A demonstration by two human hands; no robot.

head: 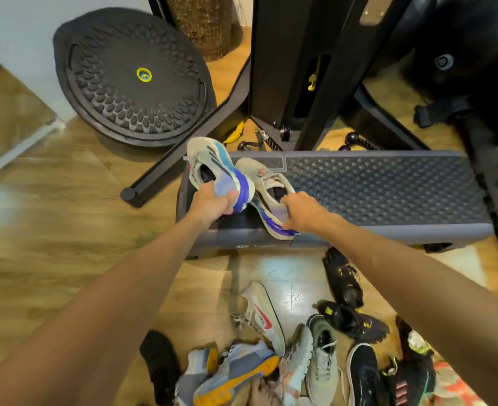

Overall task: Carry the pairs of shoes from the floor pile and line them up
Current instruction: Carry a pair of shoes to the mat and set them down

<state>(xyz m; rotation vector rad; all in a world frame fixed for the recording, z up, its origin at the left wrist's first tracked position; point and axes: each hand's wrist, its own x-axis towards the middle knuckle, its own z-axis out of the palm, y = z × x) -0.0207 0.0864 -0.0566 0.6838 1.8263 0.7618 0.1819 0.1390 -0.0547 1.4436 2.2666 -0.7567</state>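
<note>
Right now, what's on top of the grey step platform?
Only the white-and-blue running shoe in the right hand, heel near the step platform front edge; contact is unclear. The left hand holds its mate above the left end. Anything beneath them is hidden.

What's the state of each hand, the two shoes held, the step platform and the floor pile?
left hand: gripping the heel of left shoe, tilted, lifted
right hand: gripping right shoe, low over step platform; contact unclear
step platform: no shoe set down alone
floor pile: jumbled, unsorted
</note>
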